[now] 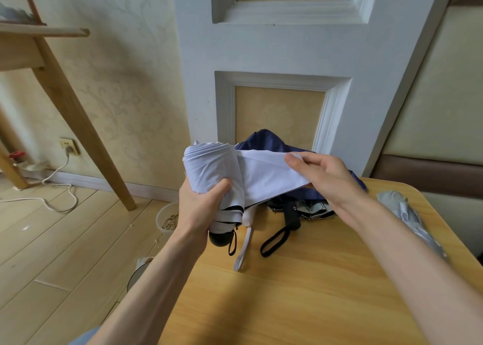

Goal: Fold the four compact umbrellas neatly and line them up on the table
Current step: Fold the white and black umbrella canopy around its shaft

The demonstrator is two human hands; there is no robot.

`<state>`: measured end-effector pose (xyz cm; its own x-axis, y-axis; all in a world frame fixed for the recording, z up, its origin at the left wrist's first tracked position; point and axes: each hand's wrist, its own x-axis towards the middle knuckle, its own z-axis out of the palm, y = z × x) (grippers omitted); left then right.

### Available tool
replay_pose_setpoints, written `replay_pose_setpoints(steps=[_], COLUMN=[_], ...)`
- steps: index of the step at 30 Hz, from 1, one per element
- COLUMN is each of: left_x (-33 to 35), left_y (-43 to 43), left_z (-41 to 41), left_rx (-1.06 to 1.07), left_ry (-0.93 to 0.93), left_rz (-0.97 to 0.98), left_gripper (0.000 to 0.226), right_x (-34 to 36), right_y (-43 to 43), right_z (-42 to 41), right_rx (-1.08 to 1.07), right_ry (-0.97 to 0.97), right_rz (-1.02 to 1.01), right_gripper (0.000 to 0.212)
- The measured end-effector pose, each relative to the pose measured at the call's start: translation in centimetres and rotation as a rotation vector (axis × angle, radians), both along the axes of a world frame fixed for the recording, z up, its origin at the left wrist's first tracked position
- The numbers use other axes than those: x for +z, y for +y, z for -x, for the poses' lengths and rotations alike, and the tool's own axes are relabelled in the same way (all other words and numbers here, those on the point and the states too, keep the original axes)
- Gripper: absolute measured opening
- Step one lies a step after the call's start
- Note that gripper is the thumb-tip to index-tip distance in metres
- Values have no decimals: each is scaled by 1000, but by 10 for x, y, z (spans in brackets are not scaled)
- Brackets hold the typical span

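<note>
White umbrella [211, 172], roll clamped in left hand [198, 208]; right hand [321, 172] beside it pinches loose flap [261, 174], best wrapped taut

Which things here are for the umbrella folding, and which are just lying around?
For the job: white umbrella, gripped by the left hand, flap pinched by the right hand; navy umbrella; grey umbrella; table.
Lying about: bowl of grain, white cable, wall socket.

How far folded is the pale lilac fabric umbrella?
Partly folded: left hand grips the pale lilac umbrella rolled, right hand pinches one loose flap, not yet wrapped.
</note>
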<state>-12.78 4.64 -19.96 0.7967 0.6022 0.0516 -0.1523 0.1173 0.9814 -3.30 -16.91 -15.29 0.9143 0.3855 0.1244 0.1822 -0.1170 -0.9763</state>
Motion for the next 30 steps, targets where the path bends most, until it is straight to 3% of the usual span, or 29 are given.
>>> replay_pose_setpoints(steps=[3, 8, 12, 15, 17, 19, 21, 25, 30], left_x=[-1, -3, -5, -3, -2, -1, -1, 0, 4], left_y=[0, 2, 7, 4, 0, -6, -14, -20, -10], left_z=[0, -2, -3, -3, -2, -1, -2, -3, 0], left_rx=[-8, 2, 26, 20, 20, 17, 10, -5, -183], left_ry=[-5, -20, -30, -70, -102, -141, -166, -188, -265], left_rz=[-32, -24, 26, 84, 132, 187, 242, 345, 418], left_gripper=[40, 34, 24, 40, 52, 55, 50, 44, 65], right_x=[-5, -10, -11, -18, -33, -52, -69, -85, -88], right_y=[11, 17, 16, 14, 16, 26, 42, 66, 61], right_z=[-1, -1, 9, 26, 42, 61, 76, 81, 71], right_rx=[-160, -363, -359, -462, -358, -61, 144, 31, 52], right_ry=[-73, -123, -137, -37, 60, 110, 47, -140, -92], right_rz=[2, -96, -145, -162, -114, -41, 8, -69, -181], right_gripper=[8, 22, 20, 18, 36, 54, 61, 31, 9])
